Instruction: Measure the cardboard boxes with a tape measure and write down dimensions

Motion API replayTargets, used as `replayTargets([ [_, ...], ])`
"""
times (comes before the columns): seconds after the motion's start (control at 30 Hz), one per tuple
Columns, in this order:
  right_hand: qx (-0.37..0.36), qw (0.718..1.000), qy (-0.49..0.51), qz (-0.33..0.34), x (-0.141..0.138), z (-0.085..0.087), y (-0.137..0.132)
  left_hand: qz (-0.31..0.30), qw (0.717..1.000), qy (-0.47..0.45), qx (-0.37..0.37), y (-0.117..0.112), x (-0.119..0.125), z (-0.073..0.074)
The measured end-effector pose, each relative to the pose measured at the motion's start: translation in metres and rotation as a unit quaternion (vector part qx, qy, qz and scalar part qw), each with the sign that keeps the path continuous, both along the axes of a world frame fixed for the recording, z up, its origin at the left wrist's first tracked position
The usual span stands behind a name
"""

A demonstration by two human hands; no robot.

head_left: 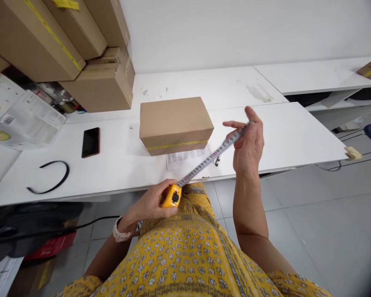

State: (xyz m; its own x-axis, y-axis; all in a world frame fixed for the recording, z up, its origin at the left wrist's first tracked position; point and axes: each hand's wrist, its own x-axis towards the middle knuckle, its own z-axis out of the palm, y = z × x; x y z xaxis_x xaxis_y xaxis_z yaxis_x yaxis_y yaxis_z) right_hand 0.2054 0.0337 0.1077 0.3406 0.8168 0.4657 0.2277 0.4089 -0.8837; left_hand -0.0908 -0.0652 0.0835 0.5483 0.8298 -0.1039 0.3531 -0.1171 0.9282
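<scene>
My left hand (151, 202) is closed around a yellow tape measure case (171, 195), held just in front of the table's near edge. Its tape blade (210, 159) runs up and to the right to my right hand (247, 142), whose thumb and fingers pinch the blade's end above the table. A closed brown cardboard box (174, 123) with a yellow tape stripe sits on the white table (117, 165), just left of my right hand. A printed paper sheet (185, 159) lies partly under the box's front.
A black phone (90, 142) and a curved black strap (51, 181) lie on the table's left part. Large cardboard boxes (99, 82) are stacked at the back left beside printed sheets (24, 119). Another white table (312, 74) stands at the right. Grey floor tiles lie below.
</scene>
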Motion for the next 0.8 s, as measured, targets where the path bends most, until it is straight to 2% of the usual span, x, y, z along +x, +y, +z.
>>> replayTargets([
  [0.1, 0.008, 1.0, 0.021, -0.014, 0.003, -0.003, -0.016, -0.018, 1.0, 0.008, -0.016, -0.002, 0.007, -0.01],
  [0.23, -0.012, 0.999, 0.032, -0.006, -0.011, -0.028, -0.044, 0.052, 0.998, -0.039, -0.024, 0.003, 0.01, -0.021],
  [0.33, -0.051, 0.994, -0.063, 0.072, -0.036, -0.046, -0.066, 0.078, 0.994, -0.072, 0.012, 0.01, 0.019, -0.017],
  [0.4, -0.056, 0.98, -0.143, 0.125, -0.049, -0.056, -0.071, 0.077, 0.992, -0.086, 0.044, 0.019, 0.025, -0.007],
  [0.43, -0.054, 0.975, -0.17, 0.13, -0.052, -0.06, -0.07, 0.08, 0.991, -0.093, 0.061, 0.024, 0.026, -0.001],
  [0.5, -0.062, 0.979, -0.181, 0.077, -0.045, -0.07, -0.06, 0.11, 0.982, -0.107, 0.108, 0.039, 0.027, 0.012],
  [0.57, -0.106, 0.981, -0.157, -0.036, -0.023, -0.081, -0.042, 0.169, 0.963, -0.104, 0.184, 0.06, 0.025, 0.027],
  [0.63, -0.187, 0.959, -0.157, -0.144, 0.004, -0.093, -0.021, 0.227, 0.931, -0.068, 0.278, 0.086, 0.024, 0.043],
  [0.7, -0.294, 0.911, -0.203, -0.206, 0.025, -0.103, 0.0, 0.255, 0.906, -0.005, 0.337, 0.115, 0.021, 0.054],
  [0.77, -0.383, 0.862, -0.274, -0.187, 0.034, -0.109, 0.015, 0.251, 0.896, 0.077, 0.357, 0.145, 0.016, 0.059],
  [0.8, -0.401, 0.842, -0.32, -0.17, 0.034, -0.11, 0.02, 0.26, 0.888, 0.112, 0.363, 0.159, 0.012, 0.058],
])
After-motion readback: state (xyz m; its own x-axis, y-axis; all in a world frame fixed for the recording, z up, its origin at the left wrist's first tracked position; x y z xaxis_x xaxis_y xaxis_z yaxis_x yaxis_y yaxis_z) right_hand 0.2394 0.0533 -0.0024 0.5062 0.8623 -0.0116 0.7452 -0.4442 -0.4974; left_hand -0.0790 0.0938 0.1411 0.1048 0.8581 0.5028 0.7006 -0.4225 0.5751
